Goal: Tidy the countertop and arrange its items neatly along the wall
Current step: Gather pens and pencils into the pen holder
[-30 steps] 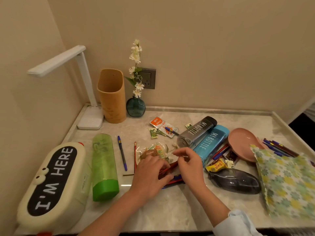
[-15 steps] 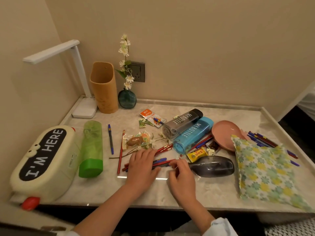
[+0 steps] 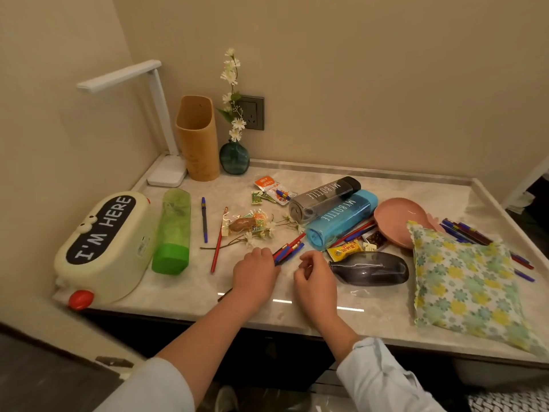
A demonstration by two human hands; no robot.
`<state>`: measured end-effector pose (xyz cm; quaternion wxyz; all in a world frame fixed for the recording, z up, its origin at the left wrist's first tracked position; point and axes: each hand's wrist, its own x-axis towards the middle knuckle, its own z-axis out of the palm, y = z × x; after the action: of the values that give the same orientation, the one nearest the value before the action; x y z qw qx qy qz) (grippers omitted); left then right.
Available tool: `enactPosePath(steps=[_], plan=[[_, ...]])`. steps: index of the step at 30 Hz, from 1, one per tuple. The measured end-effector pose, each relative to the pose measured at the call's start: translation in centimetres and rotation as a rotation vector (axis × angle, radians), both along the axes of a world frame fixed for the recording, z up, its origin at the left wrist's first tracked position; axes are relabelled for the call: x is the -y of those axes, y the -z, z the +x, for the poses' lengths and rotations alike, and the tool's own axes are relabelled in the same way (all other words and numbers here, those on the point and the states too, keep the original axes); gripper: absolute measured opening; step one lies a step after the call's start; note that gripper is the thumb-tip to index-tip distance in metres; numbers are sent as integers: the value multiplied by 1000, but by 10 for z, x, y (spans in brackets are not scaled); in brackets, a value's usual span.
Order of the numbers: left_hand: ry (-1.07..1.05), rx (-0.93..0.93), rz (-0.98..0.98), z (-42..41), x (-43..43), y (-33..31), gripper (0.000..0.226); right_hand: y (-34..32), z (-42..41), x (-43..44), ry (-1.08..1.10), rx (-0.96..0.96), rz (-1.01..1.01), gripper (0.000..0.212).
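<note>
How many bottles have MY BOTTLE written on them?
2: a grey bottle and a blue bottle, lying side by side mid-counter, left of the pink dish. No others show.

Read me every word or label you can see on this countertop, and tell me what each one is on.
"I'M HERE": on the black panel of the cream box.
"MY BOTTLE": on the grey bottle, lying down.
"MY BOTTLE": on the blue bottle beside it.
Print on the orange packet and the yellow packet: too small to read.
</note>
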<state>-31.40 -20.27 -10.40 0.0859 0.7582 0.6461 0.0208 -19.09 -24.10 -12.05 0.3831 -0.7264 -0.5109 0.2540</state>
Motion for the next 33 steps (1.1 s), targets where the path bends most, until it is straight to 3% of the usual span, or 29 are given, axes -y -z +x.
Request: enactPosePath(steps=[5, 8, 14, 17, 21, 23, 26, 30, 33], plan=[[32, -107, -2, 7, -4, -5, 41, -9, 7, -9, -8, -47, -63, 22], [31, -77, -31, 4, -5, -5, 40, -19, 11, -15, -21, -139, -159, 26], [1, 181, -95, -10, -11, -6, 36, -21, 13, -28, -49, -244, -255, 22], [-29, 311, -58, -16, -13, -9, 35, -28, 9, -31, -37, -320, -219, 28], [-53, 501, -26, -22, -21, -20, 37, -61, -4, -39, -118, -459, -211, 13], [-66, 613, -20, -24, -25, -31, 35, -78, -11, -48, -155, -529, -213, 17], [-63, 773, -17, -27, -33, -49, 27, -95, -20, -65, -191, -553, -195, 30], [-78, 978, -41, -38, -55, -73, 27, -118, -33, -93, -225, -667, -159, 22], [-94, 1105, -104, -49, -74, -92, 28, -137, -45, -113, -265, -639, -117, 17]])
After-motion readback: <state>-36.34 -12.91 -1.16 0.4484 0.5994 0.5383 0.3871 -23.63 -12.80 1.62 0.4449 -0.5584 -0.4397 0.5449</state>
